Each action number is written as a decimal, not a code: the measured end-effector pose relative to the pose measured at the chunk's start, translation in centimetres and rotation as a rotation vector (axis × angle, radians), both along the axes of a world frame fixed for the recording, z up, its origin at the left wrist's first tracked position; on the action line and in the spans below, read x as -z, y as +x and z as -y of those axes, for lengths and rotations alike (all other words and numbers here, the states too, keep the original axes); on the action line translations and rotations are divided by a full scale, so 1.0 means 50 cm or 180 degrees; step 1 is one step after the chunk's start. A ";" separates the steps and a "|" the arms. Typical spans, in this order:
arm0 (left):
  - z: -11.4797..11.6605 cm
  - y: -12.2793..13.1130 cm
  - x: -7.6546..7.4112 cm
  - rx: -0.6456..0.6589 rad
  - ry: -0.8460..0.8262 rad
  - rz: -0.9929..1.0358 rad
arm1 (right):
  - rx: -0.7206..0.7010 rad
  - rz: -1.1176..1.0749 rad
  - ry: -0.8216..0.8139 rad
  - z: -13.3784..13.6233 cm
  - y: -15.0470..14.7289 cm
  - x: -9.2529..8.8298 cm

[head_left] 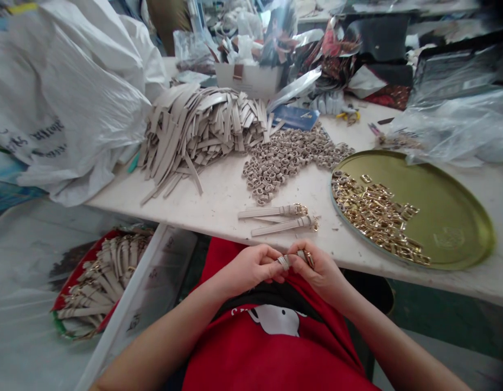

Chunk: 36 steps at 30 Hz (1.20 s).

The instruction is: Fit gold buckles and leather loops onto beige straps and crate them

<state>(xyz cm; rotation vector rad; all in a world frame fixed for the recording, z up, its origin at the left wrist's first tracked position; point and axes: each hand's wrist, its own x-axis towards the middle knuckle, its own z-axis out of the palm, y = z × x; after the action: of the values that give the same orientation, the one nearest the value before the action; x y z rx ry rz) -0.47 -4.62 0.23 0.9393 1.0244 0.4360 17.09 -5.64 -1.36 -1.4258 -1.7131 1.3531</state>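
Note:
Close above my lap, my left hand (255, 269) is closed with its fingertips around a beige strap (282, 263). My right hand (322, 277) pinches the same strap near its gold buckle (310, 260), right against the left fingertips. Most of the strap is hidden by my fingers. Just beyond the hands, finished-looking beige straps with gold buckles (281, 225) lie at the table edge. Behind them is a heap of small beige loops (275, 160). Gold buckles (373, 206) cover the left part of a round gold tray (446, 195) on the right.
A big pile of loose beige strips (210, 119) lies at the back left beside a white sack (72, 81). Below the table edge, a red container (68, 290) holds buckled straps. A white box (251, 79), a blue card (294, 117) and clear plastic bags (458, 125) stand farther back.

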 end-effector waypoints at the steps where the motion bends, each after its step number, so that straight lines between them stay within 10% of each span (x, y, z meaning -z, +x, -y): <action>1: 0.004 -0.002 0.001 0.0004 -0.0030 -0.0047 | -0.0035 0.0035 0.0059 0.002 0.000 0.000; 19: 0.047 0.011 -0.004 0.0074 -0.0400 -0.0033 | -0.1145 -0.0076 -0.0218 0.027 0.031 -0.021; 36: 0.019 0.025 0.027 -0.0214 -0.0173 0.0102 | -0.0784 -0.0113 -0.0106 0.010 0.035 0.003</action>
<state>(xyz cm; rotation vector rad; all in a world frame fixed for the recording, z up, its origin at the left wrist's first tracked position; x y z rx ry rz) 0.80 -5.59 -1.10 0.8490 1.0361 0.4755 18.82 -6.15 -1.49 -1.2309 -1.8996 1.5321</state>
